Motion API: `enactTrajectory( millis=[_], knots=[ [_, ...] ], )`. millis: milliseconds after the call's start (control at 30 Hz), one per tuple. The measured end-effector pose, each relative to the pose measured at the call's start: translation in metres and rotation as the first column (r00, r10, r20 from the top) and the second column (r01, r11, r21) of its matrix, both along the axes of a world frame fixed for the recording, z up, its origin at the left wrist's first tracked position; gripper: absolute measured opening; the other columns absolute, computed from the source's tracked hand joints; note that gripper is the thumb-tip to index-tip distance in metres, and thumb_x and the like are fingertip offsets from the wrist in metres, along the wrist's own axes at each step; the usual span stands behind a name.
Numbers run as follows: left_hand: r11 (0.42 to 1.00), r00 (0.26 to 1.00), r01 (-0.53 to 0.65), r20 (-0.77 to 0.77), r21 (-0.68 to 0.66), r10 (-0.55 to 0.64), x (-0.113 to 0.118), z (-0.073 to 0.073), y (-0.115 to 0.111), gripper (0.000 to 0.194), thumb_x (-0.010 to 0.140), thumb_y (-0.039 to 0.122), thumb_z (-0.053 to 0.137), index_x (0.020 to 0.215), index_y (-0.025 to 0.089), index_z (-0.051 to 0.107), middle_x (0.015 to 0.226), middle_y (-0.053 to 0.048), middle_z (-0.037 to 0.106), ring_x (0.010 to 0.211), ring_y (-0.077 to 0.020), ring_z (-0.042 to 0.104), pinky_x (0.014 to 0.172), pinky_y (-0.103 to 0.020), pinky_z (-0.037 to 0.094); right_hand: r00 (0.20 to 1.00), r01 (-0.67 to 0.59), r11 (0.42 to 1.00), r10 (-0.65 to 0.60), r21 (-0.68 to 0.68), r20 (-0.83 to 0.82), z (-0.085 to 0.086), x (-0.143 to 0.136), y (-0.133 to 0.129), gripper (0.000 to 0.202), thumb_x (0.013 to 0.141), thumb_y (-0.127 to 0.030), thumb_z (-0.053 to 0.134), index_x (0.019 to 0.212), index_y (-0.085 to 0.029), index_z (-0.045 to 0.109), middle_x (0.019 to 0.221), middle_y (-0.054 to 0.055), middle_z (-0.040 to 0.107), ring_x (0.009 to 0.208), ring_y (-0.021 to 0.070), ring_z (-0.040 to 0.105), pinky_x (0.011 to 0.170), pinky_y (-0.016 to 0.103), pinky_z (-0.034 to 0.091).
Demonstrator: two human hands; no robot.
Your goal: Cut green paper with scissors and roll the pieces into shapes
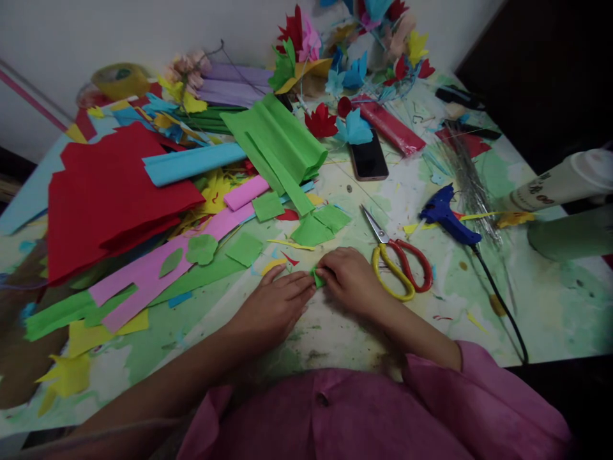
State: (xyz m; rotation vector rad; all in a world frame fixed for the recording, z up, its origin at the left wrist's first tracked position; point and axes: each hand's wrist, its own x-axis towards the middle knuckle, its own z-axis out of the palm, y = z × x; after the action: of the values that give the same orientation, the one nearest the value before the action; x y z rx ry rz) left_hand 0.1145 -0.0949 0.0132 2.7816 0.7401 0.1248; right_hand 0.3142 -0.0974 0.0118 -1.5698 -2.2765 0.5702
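A small piece of green paper [317, 278] lies between my two hands near the front middle of the table. My right hand [348, 279] pinches it with bent fingers. The fingertips of my left hand [276, 300] press together at its left side, the hand flat on the table with the thumb apart. Scissors [402, 262] with one red and one yellow handle lie just right of my right hand, blades partly apart. Beyond my hands are cut green paper pieces [313, 229] and a green square [244, 249].
Red paper [110, 191] and pink strips [167, 255] cover the left. A phone [368, 156] lies behind the scissors. On the right are a blue glue gun [447, 214] with a black cord, wires [467, 172] and a cup [565, 179]. Paper flowers [354, 70] stand at the back.
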Motion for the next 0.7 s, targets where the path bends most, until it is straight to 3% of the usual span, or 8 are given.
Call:
enactTrajectory(
  millis=[500,700],
  knots=[
    [0.999,0.999,0.006,0.034,-0.038,-0.005,-0.0007,0.0015,0.0026,0.028,0.092,0.025,0.04,0.112,0.017,0.057,0.119,-0.008,0.06,0.117,-0.0212,0.049,0.106,-0.047,0.022,0.995,0.058,0.998,-0.059,0.015,0.083,-0.0033,-0.0048,-0.0023,0.015,0.087,-0.024,0.047,0.082,-0.016,0.059,0.079,0.007,0.062,0.081,0.0197,0.05,0.075,0.032,0.031],
    [0.999,1.0,-0.026,0.002,-0.038,0.026,0.0003,0.0025,-0.0009,0.033,0.091,0.023,0.04,0.121,0.016,0.05,0.121,-0.009,0.058,0.117,-0.0203,0.048,0.108,-0.045,0.019,0.995,0.052,0.998,-0.054,0.034,0.085,-0.0035,-0.0043,-0.003,0.014,0.087,-0.024,0.047,0.082,-0.016,0.058,0.079,0.006,0.061,0.081,0.0194,0.049,0.075,0.031,0.03]
  ],
)
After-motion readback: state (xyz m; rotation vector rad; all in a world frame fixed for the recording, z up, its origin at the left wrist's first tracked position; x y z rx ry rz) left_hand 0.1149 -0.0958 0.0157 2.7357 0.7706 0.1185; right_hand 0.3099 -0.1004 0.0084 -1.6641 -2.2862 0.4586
